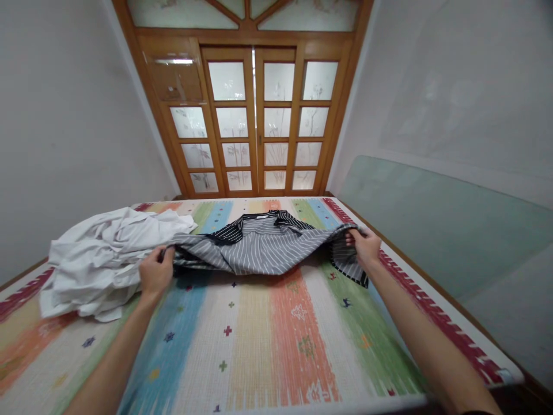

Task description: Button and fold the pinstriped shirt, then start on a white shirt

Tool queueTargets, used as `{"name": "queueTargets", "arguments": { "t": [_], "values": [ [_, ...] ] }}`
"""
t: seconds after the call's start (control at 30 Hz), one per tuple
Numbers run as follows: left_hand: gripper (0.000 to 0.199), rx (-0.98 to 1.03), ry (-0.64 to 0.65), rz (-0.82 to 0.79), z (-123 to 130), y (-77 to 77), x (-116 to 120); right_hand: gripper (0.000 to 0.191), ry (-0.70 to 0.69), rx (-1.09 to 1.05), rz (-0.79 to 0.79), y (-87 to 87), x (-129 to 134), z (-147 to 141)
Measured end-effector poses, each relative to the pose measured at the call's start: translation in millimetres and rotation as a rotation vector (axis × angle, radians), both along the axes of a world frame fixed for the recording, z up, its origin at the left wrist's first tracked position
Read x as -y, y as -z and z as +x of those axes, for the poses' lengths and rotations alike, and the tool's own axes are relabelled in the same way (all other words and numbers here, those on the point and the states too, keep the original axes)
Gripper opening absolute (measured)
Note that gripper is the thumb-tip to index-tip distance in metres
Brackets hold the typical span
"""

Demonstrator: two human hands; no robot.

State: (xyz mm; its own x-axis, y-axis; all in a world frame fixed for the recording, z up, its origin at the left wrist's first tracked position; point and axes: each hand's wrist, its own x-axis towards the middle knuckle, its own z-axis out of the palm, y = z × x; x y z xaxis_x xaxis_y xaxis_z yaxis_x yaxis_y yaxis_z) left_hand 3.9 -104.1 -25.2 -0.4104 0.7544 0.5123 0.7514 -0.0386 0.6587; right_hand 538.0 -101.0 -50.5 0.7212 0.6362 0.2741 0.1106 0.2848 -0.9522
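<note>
A black-and-white striped garment (272, 251) is stretched sideways above the multicoloured cloth (250, 346) of the table. Its grey inner side faces me, and its collar lies at the far side. My left hand (156, 270) is closed on the garment's left end. My right hand (365, 245) pinches its right end, and a dark-edged flap hangs down beside that hand. The near edge sags between both hands.
A crumpled white cloth (103, 253) lies on the left of the table, close to my left hand. Beyond the far edge stand wooden doors (254, 121) with glass panes. A pale green panel (440, 213) leans along the right wall.
</note>
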Motion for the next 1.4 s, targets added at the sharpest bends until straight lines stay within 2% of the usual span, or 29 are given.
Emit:
{"name": "queueTargets", "arguments": {
  "t": [0.1,0.17,0.2,0.27,0.33,0.37,0.43,0.5,0.6,0.67,0.7,0.73,0.83,0.9,1.03,1.13,1.23,1.3,1.4],
  "values": [
    [0.035,0.071,-0.177,0.068,-10,-20.3,-1,0.026,0.177,0.178,-0.141,-10.1,-5,18],
    [0.033,0.101,-0.237,0.062,-15,-25.9,-2,0.024,0.224,0.383,-0.294,-12.2,-8,26],
    [0.033,0.096,-0.238,0.024,-17,-26.0,-2,0.022,0.201,0.483,-0.38,-11.5,-9,28],
    [0.031,0.04,-0.176,-0.111,-20,-21.2,-1,0.02,0.065,0.609,-0.542,-6.8,-9,28],
    [0.03,-0.041,-0.044,-0.237,-21,-11.0,1,0.026,-0.107,0.617,-0.613,1.1,-7,24],
    [0.03,-0.075,0.026,-0.267,-20,-4.8,3,0.033,-0.17,0.583,-0.59,5.3,-5,20],
    [0.031,-0.138,0.155,-0.249,-15,7.5,8,0.042,-0.26,0.496,-0.459,12.7,0,11],
    [0.028,-0.21,0.307,-0.199,-6,17.0,17,0.037,-0.38,0.474,-0.329,17.2,7,3],
    [0.03,-0.322,0.664,-0.248,12,25.6,36,0.024,-0.732,0.675,-0.326,20.2,21,-9],
    [0.039,-0.377,0.884,-0.335,26,31.4,48,0.031,-0.968,0.866,-0.359,23.7,30,-18],
    [0.044,-0.404,0.966,-0.362,33,35.2,52,0.035,-1.021,0.945,-0.355,26.5,34,-22],
    [0.045,-0.429,1.025,-0.375,39,39.5,56,0.036,-1.025,1.01,-0.338,30.0,36,-27],
    [0.02,-0.458,1.099,-0.354,57,51.6,61,0.02,-0.896,1.117,-0.275,39.2,40,-39],
    [0.022,-0.427,1.104,-0.358,66,53.3,62,0.023,-0.832,1.109,-0.263,39.4,40,-43],
    [0.028,-0.311,1.081,-0.447,77,34.6,68,0.029,-0.822,0.932,-0.274,22.3,43,-40],
    [0.033,-0.296,1.114,-0.524,79,16.0,73,0.034,-0.928,0.813,-0.323,7.6,50,-33],
    [0.033,-0.373,1.179,-0.643,82,9.2,75,0.035,-1.013,0.851,-0.415,3.4,54,-24],
    [0.035,-0.406,1.194,-0.685,87,11.6,73,0.034,-0.896,0.913,-0.43,6.1,51,-15],
    [0.039,-0.416,1.141,-0.593,100,20.3,65,0.028,-0.47,1.023,-0.444,14.4,37,7]
  ]
}}
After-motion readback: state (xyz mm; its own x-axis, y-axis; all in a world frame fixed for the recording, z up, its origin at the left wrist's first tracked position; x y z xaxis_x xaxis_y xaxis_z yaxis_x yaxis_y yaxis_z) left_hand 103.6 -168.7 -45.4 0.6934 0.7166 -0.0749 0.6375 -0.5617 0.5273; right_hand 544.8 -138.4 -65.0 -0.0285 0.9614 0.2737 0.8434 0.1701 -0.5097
